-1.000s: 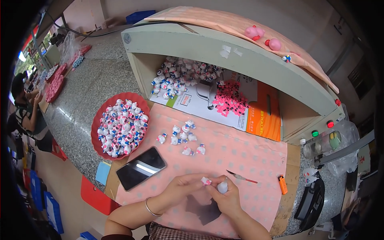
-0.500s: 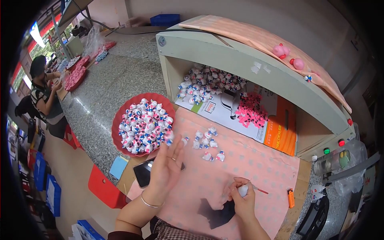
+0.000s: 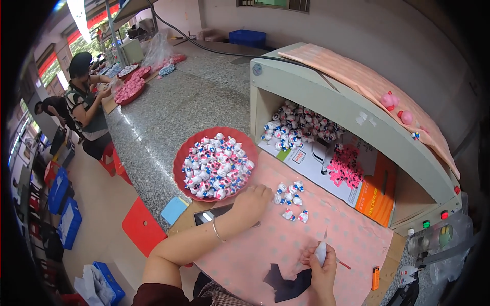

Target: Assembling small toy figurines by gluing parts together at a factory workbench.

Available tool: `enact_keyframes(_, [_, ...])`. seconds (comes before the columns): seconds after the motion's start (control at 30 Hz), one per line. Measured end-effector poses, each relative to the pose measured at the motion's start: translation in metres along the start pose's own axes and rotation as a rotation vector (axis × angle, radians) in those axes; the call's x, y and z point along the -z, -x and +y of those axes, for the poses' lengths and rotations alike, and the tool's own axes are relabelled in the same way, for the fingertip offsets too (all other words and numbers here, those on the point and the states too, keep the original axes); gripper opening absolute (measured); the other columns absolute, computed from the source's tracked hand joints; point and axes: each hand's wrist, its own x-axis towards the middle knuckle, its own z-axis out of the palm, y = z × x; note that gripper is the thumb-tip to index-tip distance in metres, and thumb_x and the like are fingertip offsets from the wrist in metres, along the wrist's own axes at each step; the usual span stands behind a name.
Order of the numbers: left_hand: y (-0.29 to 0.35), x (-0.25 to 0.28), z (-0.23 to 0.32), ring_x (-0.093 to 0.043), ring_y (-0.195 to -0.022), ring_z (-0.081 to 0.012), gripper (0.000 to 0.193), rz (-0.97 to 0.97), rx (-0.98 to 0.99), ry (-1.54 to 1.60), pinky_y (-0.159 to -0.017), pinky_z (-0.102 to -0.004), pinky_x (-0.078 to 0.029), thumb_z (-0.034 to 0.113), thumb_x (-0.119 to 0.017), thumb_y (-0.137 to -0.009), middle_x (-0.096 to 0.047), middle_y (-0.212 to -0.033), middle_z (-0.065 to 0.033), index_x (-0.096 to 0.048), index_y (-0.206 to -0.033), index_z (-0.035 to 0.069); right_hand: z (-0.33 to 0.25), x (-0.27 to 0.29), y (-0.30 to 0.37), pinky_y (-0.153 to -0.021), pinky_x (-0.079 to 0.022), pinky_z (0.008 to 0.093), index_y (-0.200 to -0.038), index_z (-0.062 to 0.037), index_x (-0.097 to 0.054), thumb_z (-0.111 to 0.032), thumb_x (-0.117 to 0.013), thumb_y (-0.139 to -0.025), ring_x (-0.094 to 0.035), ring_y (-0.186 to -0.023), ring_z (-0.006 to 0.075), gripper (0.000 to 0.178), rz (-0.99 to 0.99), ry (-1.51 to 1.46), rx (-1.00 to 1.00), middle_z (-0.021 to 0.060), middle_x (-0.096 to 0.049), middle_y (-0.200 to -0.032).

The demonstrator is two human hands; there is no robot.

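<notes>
My left hand [image 3: 253, 203] is palm down over the pink cloth [image 3: 229, 265], its fingers curled beside several loose white figurines [image 3: 289, 194] with blue and pink parts. Its fingertips are hidden, so what they hold does not show. In my right hand [image 3: 322, 270] is a small white squeeze bottle [image 3: 320, 253] with a thin needle tip pointing up. A thin red stick [image 3: 343, 263] shows beside that hand; whether it is held or lies on the cloth I cannot tell. A red scalloped basket [image 3: 177, 171] heaped with similar figurines stands beyond my left hand.
A pale arched cabinet [image 3: 301, 71] holds more figurines and small pink pieces [image 3: 346, 167]. A phone [image 3: 205, 216] lies under my left forearm, near a blue pad [image 3: 174, 210]. A dark patch [image 3: 288, 283], an orange lighter [image 3: 376, 278] and a red stool [image 3: 143, 226] are near. A person [image 3: 87, 107] works far left.
My left hand has come from the basket's edge, where a figurine blurred near its raised fingers, down to the cloth by the loose figurines. The bottle's needle now points up. The view has shifted.
</notes>
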Motion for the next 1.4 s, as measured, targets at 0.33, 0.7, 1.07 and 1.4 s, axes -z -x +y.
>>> enact_keyframes(0.33, [0.111,0.069,0.023,-0.055,-0.078,-0.0152,0.028,-0.217,0.128,1.038,-0.065,-0.0267,-0.045,0.02,-0.059,-0.079,-0.055,-0.085,-0.0097,-0.053,-0.104,0.007,-0.033,-0.066,0.077,-0.056,-0.04,0.0183,-0.114,-0.0007,-0.042,0.001,-0.054,-0.078,-0.049,-0.068,0.0084,0.039,0.132,0.107,0.105,0.0047,-0.053,-0.084])
enact_keyframes(0.7, [0.203,0.104,0.08,-0.055,-0.083,-0.0118,0.036,-0.402,0.071,1.557,-0.074,-0.0263,-0.046,0.011,-0.059,-0.08,-0.059,-0.093,-0.0085,-0.047,-0.113,0.002,-0.032,-0.101,0.179,-0.054,-0.043,0.022,-0.119,-0.0011,-0.04,-0.002,-0.058,-0.075,-0.049,-0.062,0.0145,0.047,0.192,0.119,0.141,0.0122,-0.054,-0.084])
enact_keyframes(1.07, [0.149,-0.001,0.071,-0.045,-0.098,-0.008,0.035,-0.573,0.313,2.125,-0.082,-0.0233,-0.04,0.012,-0.05,-0.085,-0.049,-0.11,-0.0005,-0.045,-0.119,0.006,-0.049,-0.052,0.122,-0.057,-0.048,0.0244,-0.12,0.0004,-0.033,-0.016,-0.048,-0.086,-0.054,-0.078,0.019,0.041,0.21,0.442,0.162,0.0153,-0.051,-0.106])
enact_keyframes(1.4, [0.029,-0.055,0.097,-0.048,-0.096,-0.0101,0.04,-0.613,0.428,1.928,-0.081,-0.0246,-0.043,0.009,-0.048,-0.085,-0.049,-0.11,-0.0034,-0.039,-0.124,0.003,-0.013,0.06,0.006,-0.041,-0.048,0.0253,-0.093,-0.0024,-0.037,-0.02,-0.06,-0.076,-0.056,-0.06,0.0171,0.033,0.106,-0.05,0.079,0.018,-0.056,-0.085])
